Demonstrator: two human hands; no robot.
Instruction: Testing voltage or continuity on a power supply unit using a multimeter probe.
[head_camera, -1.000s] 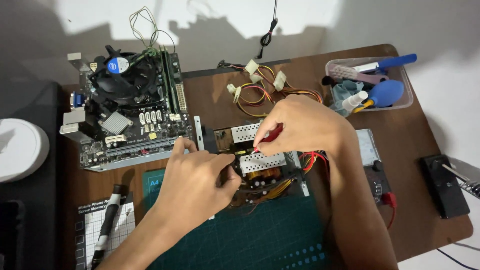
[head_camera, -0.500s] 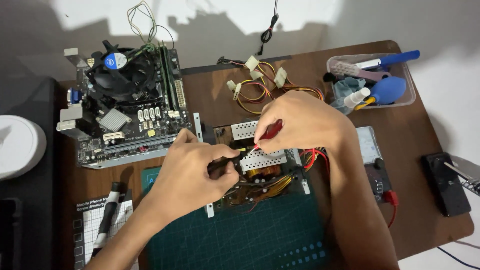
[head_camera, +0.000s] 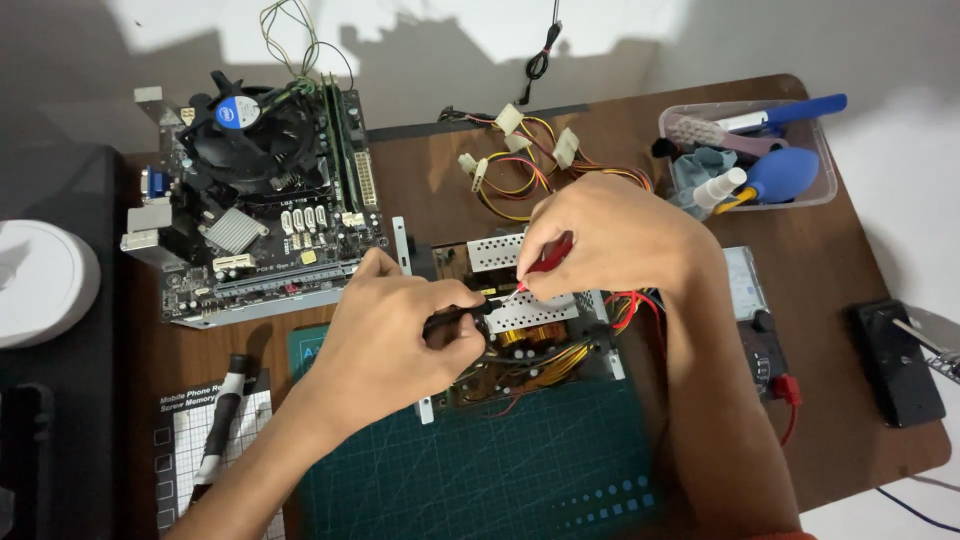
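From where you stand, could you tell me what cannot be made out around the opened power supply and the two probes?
Head view only:
- Red probe tip: the contact point is too small to see, under the right hand.
- Black probe: mostly wrapped by the left hand.
- Power supply board: its middle is covered by both hands.
- Multimeter: the right forearm hides most of it.
- Green cutting mat: cut off by the bottom edge.

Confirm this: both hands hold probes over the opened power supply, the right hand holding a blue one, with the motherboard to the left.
Not quite. In the head view the right hand holds a red probe, not blue. The rest stands: the left hand holds a black probe over the opened power supply, motherboard to the left.
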